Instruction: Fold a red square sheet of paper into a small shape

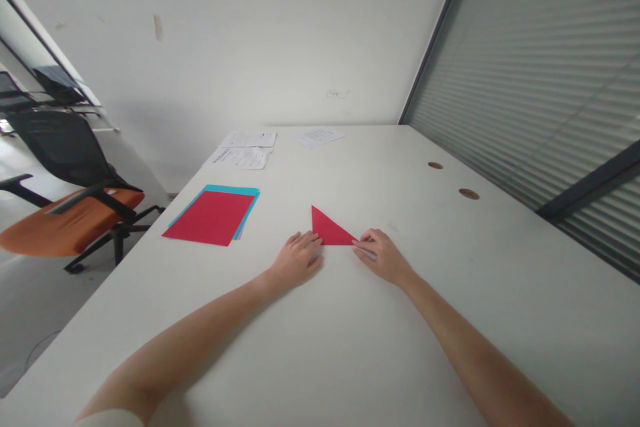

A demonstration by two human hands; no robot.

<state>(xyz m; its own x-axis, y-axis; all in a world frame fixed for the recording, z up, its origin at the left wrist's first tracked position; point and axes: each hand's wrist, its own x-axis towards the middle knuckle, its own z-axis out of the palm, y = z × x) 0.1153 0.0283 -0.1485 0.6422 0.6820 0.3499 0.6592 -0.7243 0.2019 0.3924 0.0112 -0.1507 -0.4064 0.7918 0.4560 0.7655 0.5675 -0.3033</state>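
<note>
A red sheet of paper [329, 232], folded into a triangle, lies on the white table with its long slanted edge facing away to the right. My left hand [299, 259] rests on its lower left corner, fingertips on the paper and thumb apart from them below the near edge. At the pointed right corner, my right hand [381, 257] has its thumb and fingers closed on the tip. Both forearms reach in from the near side. The fingers partly cover the two lower corners.
To the left lies a stack of coloured paper [210, 217], red on top with blue showing beneath. Printed sheets [245, 150] and another printed page [319, 138] lie at the table's far end. Two round holes [469, 193] are by the right edge. An orange-seated chair [75, 217] stands left.
</note>
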